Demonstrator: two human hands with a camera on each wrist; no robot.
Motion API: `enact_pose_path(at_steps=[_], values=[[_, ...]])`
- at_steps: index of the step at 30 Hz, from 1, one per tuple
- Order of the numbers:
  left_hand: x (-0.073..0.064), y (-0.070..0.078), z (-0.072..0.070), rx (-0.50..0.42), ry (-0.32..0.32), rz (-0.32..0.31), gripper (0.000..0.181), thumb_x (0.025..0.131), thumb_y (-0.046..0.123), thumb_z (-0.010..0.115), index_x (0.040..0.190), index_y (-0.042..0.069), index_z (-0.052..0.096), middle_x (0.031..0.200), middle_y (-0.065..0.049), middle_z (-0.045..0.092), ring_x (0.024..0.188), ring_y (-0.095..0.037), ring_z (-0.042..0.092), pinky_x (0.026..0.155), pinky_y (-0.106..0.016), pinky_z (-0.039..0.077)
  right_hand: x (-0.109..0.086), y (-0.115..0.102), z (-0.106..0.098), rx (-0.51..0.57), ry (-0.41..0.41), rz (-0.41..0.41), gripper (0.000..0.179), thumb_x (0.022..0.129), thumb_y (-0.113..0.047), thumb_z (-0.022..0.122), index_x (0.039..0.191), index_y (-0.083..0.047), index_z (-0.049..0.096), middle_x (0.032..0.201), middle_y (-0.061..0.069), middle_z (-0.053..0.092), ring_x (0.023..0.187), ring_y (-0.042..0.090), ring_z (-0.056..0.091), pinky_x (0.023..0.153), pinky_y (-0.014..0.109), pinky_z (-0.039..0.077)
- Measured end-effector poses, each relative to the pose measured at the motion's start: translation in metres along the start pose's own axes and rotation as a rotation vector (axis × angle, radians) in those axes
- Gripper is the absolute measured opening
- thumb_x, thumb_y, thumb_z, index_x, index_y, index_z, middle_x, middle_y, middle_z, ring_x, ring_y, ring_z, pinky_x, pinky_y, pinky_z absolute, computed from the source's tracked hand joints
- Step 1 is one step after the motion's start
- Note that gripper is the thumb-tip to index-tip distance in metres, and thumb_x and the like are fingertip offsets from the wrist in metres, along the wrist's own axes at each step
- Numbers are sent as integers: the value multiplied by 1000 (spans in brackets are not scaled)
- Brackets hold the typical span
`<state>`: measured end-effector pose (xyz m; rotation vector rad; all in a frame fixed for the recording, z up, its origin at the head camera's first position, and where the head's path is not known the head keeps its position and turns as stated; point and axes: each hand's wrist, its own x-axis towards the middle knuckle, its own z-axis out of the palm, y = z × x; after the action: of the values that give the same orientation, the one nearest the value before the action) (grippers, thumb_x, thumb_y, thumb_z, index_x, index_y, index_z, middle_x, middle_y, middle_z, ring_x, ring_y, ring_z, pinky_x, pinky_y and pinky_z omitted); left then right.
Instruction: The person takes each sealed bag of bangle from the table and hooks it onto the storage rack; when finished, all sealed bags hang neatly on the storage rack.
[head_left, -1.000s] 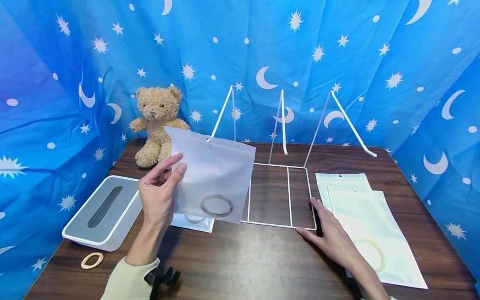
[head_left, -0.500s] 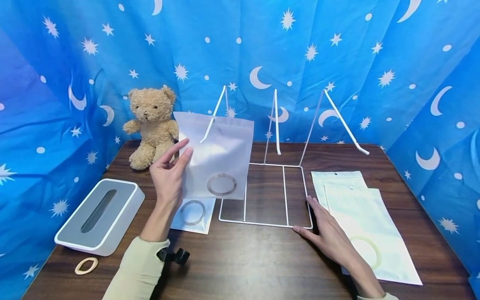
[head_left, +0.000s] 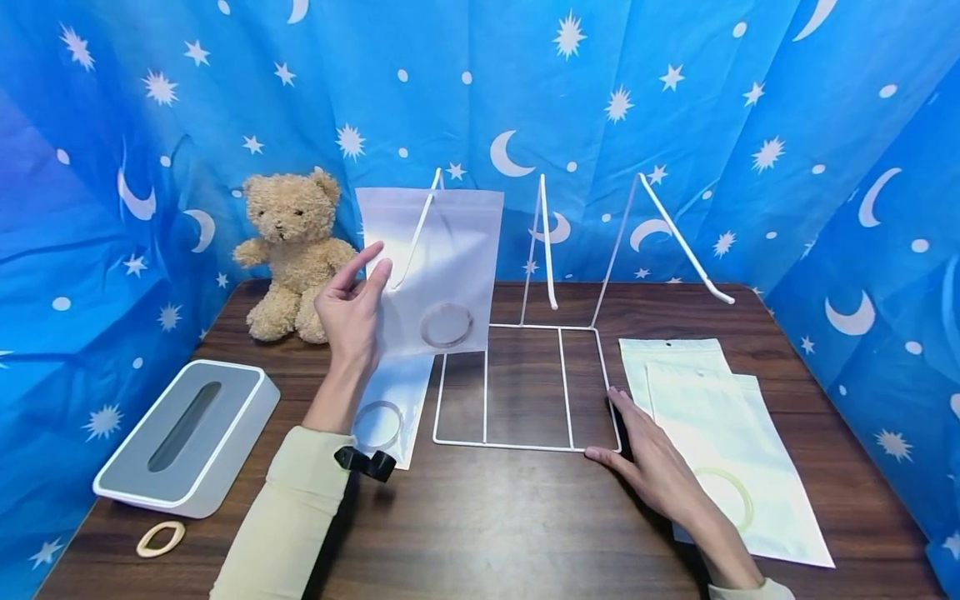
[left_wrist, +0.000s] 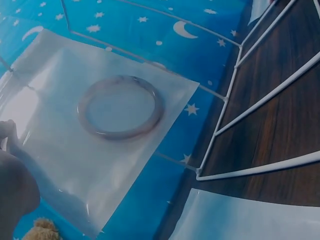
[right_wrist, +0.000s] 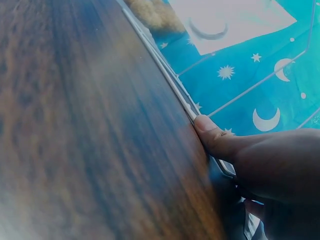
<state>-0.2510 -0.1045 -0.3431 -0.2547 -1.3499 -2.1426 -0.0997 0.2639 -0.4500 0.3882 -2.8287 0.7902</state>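
Head view: left hand (head_left: 348,321) pinches the pouch (head_left: 459,258); right hand (head_left: 654,462), thumb and fingers apart, touches the rack (head_left: 566,387) — brace it firmly!

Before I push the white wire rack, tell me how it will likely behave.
The rack is probably light for its size, being thin wire with open gaps. Its flat rectangular base should slide across the table rather than roll. Pulling on its raised prongs might tip it, since they stand above the base.

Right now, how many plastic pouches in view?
4: held pouch in the left hand; flat pouch left of the wire rack; rear pouch and overlapping front pouch on its right. More may be hidden underneath.
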Motion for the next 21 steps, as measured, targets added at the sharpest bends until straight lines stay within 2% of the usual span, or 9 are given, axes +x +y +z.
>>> enact_pose_path(at_steps=[2, 4, 5, 8, 12, 15, 21], values=[[4, -2, 2, -13, -3, -6, 30, 81, 5, 80, 110, -1, 73, 59, -4, 59, 40, -5, 24, 41, -18, 23, 0, 1, -1, -2, 5, -6, 86, 89, -43, 71, 151, 1, 32, 152, 24, 34, 139, 41, 32, 105, 58, 32], [8, -4, 4, -30, -3, -20, 31, 81, 4, 80, 111, -1, 73, 83, -9, 72, 38, -3, 31, 44, -16, 30, 1, 1, -2, -1, 7, -5, 85, 88, -41, 72, 151, 1, 32, 152, 24, 34, 139, 41, 32, 105, 58, 33], [10, -4, 5, -34, -2, -27, 31, 81, 4, 80, 111, -1, 73, 95, -12, 73, 38, -2, 34, 46, -15, 35, 1, 1, -2, 2, 8, -5, 85, 88, -41, 72, 150, 1, 32, 152, 24, 35, 139, 41, 32, 105, 58, 33], [15, -6, 6, -34, 5, -50, 31, 81, 3, 80, 111, -1, 73, 113, -14, 70, 41, -3, 46, 54, -14, 45, 2, 1, -2, 10, 5, -3, 85, 88, -41, 73, 150, 1, 32, 151, 24, 35, 138, 41, 32, 105, 58, 33], [21, -8, 6, -14, 12, -81, 29, 80, 2, 80, 109, 1, 74, 115, -12, 70, 65, -7, 68, 67, -17, 54, 2, 1, -2, 13, 1, -2, 86, 87, -42, 73, 150, 1, 33, 151, 24, 35, 138, 41, 33, 104, 58, 33], [24, -9, 5, -9, -2, -100, 29, 81, 2, 80, 109, 1, 74, 115, -12, 70, 88, -15, 71, 77, -22, 56, 2, 1, -4, 11, 4, 6, 87, 87, -43, 73, 150, 1, 33, 151, 24, 35, 138, 41, 33, 104, 58, 33], [25, -12, -9, 10, -62, -89, 29, 81, 5, 80, 109, -1, 74, 112, -14, 70, 93, -19, 71, 79, -24, 55, -2, -2, -3, 7, 3, 28, 87, 87, -43, 74, 151, 0, 33, 152, 24, 35, 138, 41, 33, 105, 58, 33]])
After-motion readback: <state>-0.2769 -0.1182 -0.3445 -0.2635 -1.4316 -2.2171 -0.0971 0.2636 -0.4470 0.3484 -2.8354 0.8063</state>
